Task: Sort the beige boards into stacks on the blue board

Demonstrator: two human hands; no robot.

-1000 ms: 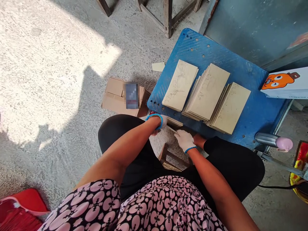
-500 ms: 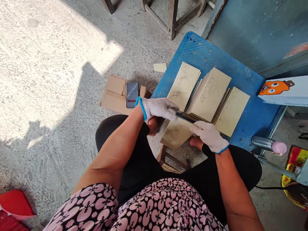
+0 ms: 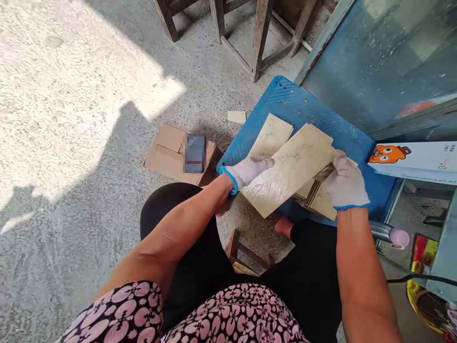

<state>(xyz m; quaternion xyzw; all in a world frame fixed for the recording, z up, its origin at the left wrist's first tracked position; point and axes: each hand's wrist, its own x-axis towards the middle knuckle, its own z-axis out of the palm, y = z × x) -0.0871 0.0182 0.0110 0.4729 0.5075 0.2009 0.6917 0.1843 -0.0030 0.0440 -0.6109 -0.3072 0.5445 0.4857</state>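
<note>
Scuffed blue tabletop (image 3: 328, 119); flat, glossy rectangular sheet (image 3: 289, 171).

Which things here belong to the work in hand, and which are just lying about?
Work in hand, it seems:
Pale sheet, in left hand and right hand
Stacked pale sheets
Blue tabletop

Lying about, apparently:
Phone, on cardboard box
White package with orange cartoon
Pink-capped flask
Pale scrap, on floor

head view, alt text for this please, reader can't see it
A person's gloved right hand grips a flat pale board partly over a blue table, the gloved left hand at its opposite edge. Similar boards lie stacked on the table, and a phone lies on a cardboard box to the left.
</note>
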